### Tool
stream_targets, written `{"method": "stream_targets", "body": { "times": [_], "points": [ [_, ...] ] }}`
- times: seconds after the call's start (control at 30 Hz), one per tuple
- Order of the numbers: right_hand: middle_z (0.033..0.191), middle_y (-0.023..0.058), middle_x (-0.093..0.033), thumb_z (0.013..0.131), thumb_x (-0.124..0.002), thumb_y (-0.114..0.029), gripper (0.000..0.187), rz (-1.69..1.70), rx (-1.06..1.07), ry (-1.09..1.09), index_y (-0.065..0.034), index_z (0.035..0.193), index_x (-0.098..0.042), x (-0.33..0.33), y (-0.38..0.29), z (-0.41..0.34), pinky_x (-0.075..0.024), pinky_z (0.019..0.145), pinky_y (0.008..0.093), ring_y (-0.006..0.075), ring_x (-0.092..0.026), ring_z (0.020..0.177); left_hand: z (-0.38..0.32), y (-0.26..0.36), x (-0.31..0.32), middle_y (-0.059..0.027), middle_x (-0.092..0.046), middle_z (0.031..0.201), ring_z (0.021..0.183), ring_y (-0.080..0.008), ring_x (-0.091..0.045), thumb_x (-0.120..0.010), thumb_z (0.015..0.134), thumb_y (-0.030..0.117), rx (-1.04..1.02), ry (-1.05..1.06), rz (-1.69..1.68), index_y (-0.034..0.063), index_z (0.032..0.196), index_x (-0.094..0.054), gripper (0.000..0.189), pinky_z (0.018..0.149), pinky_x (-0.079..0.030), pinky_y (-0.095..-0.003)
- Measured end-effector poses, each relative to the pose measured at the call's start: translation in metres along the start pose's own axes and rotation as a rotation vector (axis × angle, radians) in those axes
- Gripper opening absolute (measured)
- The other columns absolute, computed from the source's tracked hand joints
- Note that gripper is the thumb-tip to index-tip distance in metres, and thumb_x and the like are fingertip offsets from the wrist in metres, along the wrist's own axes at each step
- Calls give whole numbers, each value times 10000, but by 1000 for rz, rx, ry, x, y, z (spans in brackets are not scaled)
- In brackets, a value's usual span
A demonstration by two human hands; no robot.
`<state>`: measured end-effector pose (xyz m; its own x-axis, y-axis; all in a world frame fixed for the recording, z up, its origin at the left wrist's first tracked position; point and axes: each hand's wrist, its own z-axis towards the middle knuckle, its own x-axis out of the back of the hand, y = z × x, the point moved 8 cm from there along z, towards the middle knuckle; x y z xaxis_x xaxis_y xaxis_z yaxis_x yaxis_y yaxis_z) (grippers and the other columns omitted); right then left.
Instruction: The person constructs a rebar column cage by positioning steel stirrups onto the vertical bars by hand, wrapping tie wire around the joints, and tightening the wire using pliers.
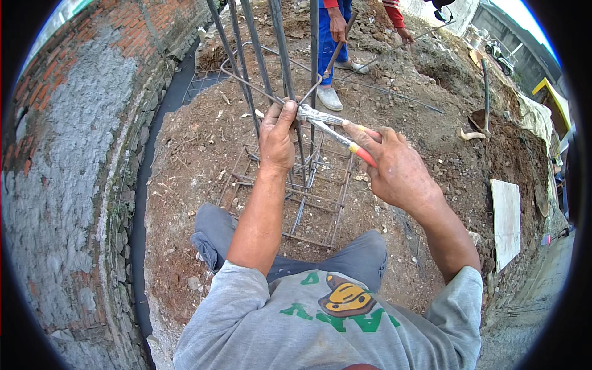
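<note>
Several upright steel reinforcing bars (280,46) rise in front of me, with a bent steel stirrup (249,83) around them. My left hand (280,134) grips a bar where the stirrup meets it, thumb uppermost. My right hand (397,166) holds pincers (333,125) with red and yellow handles, one handle on each side of my index finger. The jaws touch the joint of bar and stirrup beside my left thumb; whether wire lies between them is hidden. Below, a rebar cage (314,203) lies on the soil around the foot of the bars.
A co-worker in blue trousers (327,46) stands beyond the bars, holding a rod in one hand. A water-filled channel (152,152) and a brick wall (51,115) run along the left. At right are a hoe (485,101) and a pale board (505,222).
</note>
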<state>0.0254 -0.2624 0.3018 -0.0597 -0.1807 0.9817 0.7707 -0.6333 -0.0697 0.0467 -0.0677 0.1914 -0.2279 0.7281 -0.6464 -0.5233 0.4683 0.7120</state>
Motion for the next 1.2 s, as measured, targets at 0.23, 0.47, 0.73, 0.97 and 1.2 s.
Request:
{"method": "stream_targets", "body": {
  "times": [0.23,0.47,0.73,0.97,1.2],
  "points": [
    [924,211,-572,871,-574,-208,362,102,-68,-171,-55,1188,-490,-34,15,0,-478,748,430,308,-610,908,-1,1,-4,-9,-620,884,822,-102,-574,-589,928,266,42,-11,-65,38,1097,-584,284,756,-450,-246],
    [719,75,-565,906,-578,-301,299,1515,-238,-568,-7,951,-547,-101,-9,-22,-482,513,283,138,-590,586,-33,0,16,-49,-590,963,896,-134,-553,-559,932,374,15,214,51,46,1065,-550,354,815,-433,-307],
    [716,145,-575,935,-494,-342,414,2535,26,-669,63,1010,-537,-149,-54,-26,-537,525,362,252,-613,583,-53,-22,-52,-145,-566,1170,1115,-242,-533,-507,930,472,320,-95,-151,9,1178,-524,526,946,-417,-365],
    [858,191,-649,881,-606,-386,458,2090,-294,-688,57,985,-566,-142,-46,-40,-559,600,380,282,-676,722,-44,-26,-61,-14,-535,705,667,-141,-576,-512,956,354,402,-245,-439,88,881,-515,277,662,-533,-310],
    [788,162,-621,850,-623,-234,295,495,-262,95,27,973,-557,-85,8,-49,-492,641,435,309,-639,719,-44,-25,-68,47,-397,648,537,-61,-414,-576,911,449,260,187,64,142,839,-444,342,480,-397,-240]
  ]
}}
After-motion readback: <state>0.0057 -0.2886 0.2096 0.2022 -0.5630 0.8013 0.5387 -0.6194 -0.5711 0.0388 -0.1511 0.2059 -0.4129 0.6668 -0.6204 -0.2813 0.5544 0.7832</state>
